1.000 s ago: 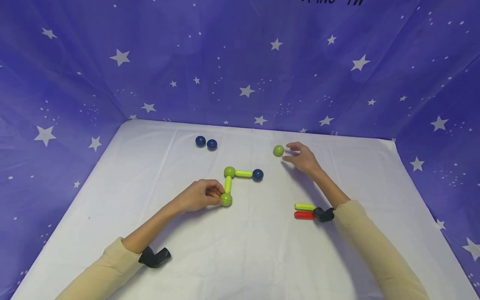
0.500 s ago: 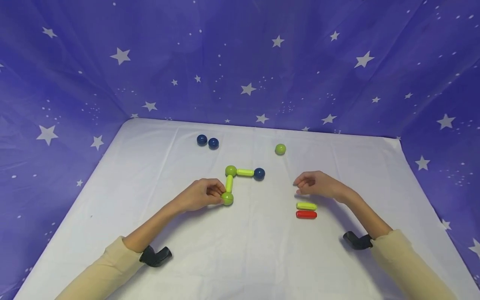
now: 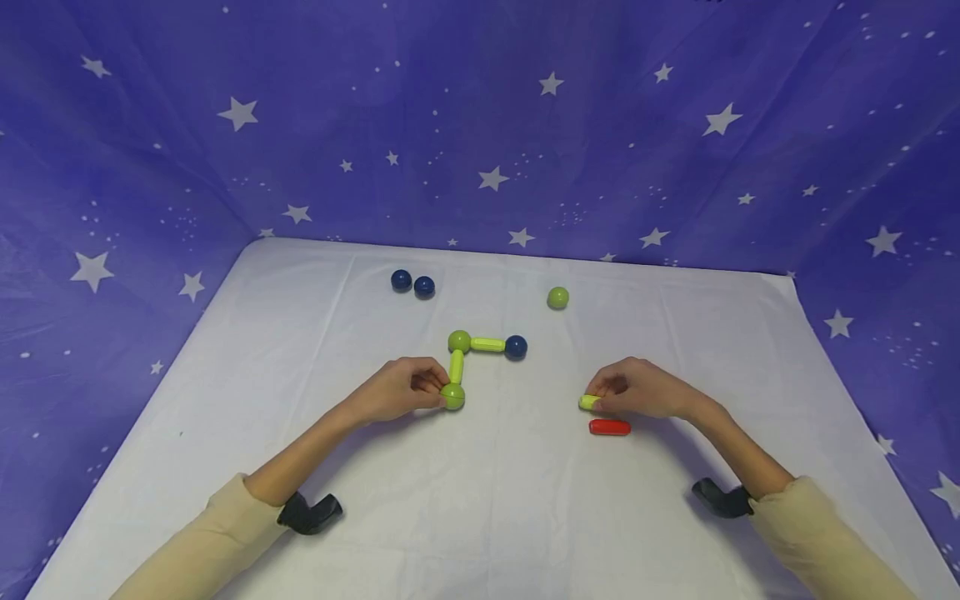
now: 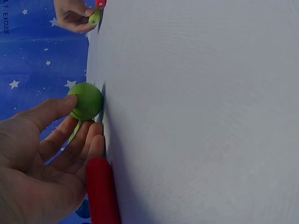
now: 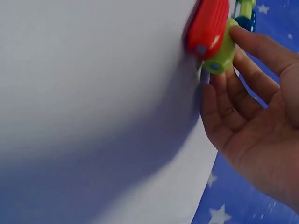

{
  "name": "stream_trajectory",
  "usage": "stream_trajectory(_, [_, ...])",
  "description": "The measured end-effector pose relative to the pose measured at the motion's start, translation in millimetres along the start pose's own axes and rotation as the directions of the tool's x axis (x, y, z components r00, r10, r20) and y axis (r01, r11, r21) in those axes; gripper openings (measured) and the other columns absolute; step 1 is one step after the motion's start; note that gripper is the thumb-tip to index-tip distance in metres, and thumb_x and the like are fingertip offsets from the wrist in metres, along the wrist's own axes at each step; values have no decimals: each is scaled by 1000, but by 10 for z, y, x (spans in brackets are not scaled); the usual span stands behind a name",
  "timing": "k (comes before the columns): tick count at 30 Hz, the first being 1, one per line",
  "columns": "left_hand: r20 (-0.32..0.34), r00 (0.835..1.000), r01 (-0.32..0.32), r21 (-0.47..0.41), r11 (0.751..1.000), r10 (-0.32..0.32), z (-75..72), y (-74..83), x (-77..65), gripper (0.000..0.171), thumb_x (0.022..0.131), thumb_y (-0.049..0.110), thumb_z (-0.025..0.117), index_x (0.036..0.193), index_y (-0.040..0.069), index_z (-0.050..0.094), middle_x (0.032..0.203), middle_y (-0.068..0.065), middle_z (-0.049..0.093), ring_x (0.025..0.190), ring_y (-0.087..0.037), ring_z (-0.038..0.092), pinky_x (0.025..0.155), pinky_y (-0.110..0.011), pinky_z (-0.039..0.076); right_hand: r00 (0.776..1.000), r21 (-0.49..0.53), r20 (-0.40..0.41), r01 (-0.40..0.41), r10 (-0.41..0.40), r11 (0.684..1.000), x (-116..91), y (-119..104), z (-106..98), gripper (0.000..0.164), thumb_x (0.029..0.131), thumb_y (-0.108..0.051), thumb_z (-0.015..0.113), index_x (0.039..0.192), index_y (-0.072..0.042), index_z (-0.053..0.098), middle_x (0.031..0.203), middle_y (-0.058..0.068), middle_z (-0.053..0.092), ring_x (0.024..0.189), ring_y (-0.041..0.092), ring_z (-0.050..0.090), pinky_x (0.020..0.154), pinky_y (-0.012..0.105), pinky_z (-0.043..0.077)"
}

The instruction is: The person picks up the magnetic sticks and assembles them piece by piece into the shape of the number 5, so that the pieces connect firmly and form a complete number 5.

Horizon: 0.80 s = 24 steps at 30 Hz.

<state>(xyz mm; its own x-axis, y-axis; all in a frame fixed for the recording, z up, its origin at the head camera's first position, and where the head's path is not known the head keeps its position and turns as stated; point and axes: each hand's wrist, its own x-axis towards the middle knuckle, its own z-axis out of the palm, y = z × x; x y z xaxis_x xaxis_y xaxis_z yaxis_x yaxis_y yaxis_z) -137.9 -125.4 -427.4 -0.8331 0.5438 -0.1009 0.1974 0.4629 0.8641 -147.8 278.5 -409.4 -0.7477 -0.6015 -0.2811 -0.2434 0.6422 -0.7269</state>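
Observation:
In the head view, my left hand [image 3: 397,392] pinches a green ball [image 3: 453,398] at the near end of an L-shaped joined piece. From that ball a yellow-green magnetic rod [image 3: 456,367] runs to a corner green ball [image 3: 459,342]. A second yellow-green rod [image 3: 488,344] ends at a dark blue ball [image 3: 516,347]. On the right, my right hand [image 3: 645,387] pinches a loose yellow-green rod [image 5: 222,58], partly covered by the fingers. Beside it lies a red rod [image 3: 610,427]. Another red rod [image 4: 100,191] shows near the left palm in the left wrist view.
Two dark blue balls [image 3: 412,284] lie at the back left of the white-covered table [image 3: 525,517]. A loose green ball [image 3: 558,297] sits at the back right. A purple starred cloth [image 3: 420,108] rises behind and along the sides.
My right hand has come back from near the loose green ball toward the rods and taken hold of the yellow-green one. The left hand keeps its grip on the joined piece.

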Motion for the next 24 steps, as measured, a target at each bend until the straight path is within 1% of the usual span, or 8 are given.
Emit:
stream_trajectory(5, [-8,1000,8,4,1000,-8,3,-2,-7,21,86,7,78,104,3,68,92,-1,68,87,-15,64,80,-31,53,997,-7,-50,66,-66,998,203,-252,175,11,89,-12,75,99,-9,74,83,-5,65,78,14,59,73,28,53])
stream_trajectory(8, [-7,1000,12,-3,1000,-12,1,-3,-10,21,86,7,78,104,3,67,93,-1,68,87,-15,64,80,-31,52,994,5,-71,81,-80,997,351,-438,324,12,89,-13,76,100,-8,74,83,-5,65,76,13,59,71,27,52])
stream_trajectory(12, [-5,1000,7,-7,1000,-7,-2,-6,-9,21,86,6,78,104,2,67,93,-2,68,88,-16,64,81,-31,53,996,62,-85,45,-40,997,546,-643,539,14,89,-13,76,102,-8,74,84,-5,67,74,13,57,67,26,49])
stream_trajectory(16, [-5,1000,2,-1,1000,-2,2,2,-9,21,86,5,77,104,1,67,93,-2,68,88,-16,64,80,-31,53,997,94,-74,44,-37,995,702,-784,715,14,90,-11,75,102,-7,74,83,-5,66,74,11,56,66,25,48])
stream_trajectory(19, [-5,1000,2,-6,1000,-2,6,6,-12,21,86,5,77,104,1,67,92,-2,68,87,-16,64,80,-30,53,997,93,-68,54,-48,994,790,-858,801,13,90,-11,74,102,-6,74,81,-5,66,72,10,57,65,24,49])
stream_trajectory(24, [-6,1000,-2,-26,1000,2,13,2,-13,21,86,4,77,104,1,67,93,-3,69,87,-17,65,79,-30,54,997,90,-73,36,-29,995,875,-943,875,12,90,-10,74,102,-7,75,79,-6,65,70,8,55,63,23,47])
